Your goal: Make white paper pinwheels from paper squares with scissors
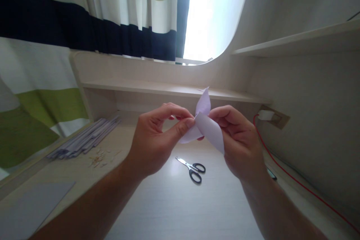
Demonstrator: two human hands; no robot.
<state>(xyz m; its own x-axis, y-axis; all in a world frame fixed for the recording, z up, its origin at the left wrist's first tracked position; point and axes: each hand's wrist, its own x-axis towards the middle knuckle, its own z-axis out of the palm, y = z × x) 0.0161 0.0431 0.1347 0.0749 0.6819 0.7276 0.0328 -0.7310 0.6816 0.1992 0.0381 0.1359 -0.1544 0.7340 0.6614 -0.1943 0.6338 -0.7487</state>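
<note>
A small piece of pale lilac paper (206, 125), curled and folded, is held up above the desk between both hands. My left hand (157, 138) pinches its left part with thumb and fingers closed. My right hand (239, 140) grips its right side, fingers curled behind the sheet. One pointed flap sticks upward, another hangs down to the right.
Black-handled scissors (192, 168) lie on the pale wooden desk (168, 202) below the hands. A bundle of rolled paper sticks (84, 138) and small scraps lie at the left, a grey sheet (30, 206) at the near left. A red cable (295, 180) runs along the right wall from a socket (267, 115).
</note>
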